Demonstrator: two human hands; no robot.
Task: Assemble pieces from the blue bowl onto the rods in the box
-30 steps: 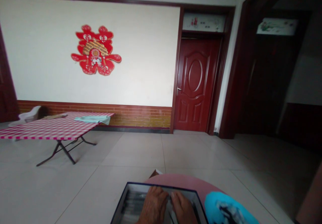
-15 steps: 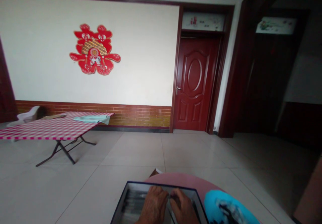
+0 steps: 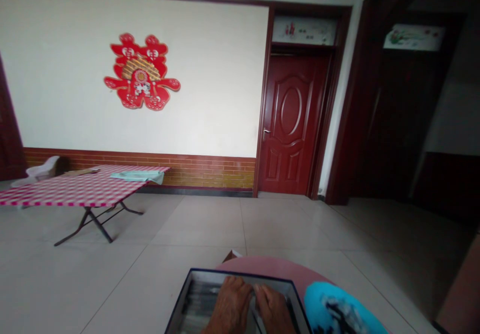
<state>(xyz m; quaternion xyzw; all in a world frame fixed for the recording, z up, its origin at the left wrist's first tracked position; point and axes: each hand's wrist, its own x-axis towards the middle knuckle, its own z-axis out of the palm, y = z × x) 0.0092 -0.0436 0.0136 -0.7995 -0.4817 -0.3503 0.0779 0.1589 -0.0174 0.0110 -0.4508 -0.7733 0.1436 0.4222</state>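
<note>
Our landmark is the shallow rectangular dark-rimmed tray (image 3: 240, 273), which rests on the round pink tabletop (image 3: 277, 265). Over the tray's middle we hold our left hand (image 3: 231, 301) and right hand (image 3: 273, 308) close together, fingers curled and fingertips nearly meeting. Between them, above the tray floor, is a thin pale strip-like item (image 3: 255, 314); blur hides what it is, and we cannot tell which fingers grip it. Blurred greyish slender items (image 3: 198, 301) lie inside the tray, left of our left hand. Just right of the tray sits a bright blue cloth-like thing with a black-and-white pattern (image 3: 337, 304). Well beyond the tray, to its left, stands a folding table with a pink-and-white checked top (image 3: 86, 189).
</note>
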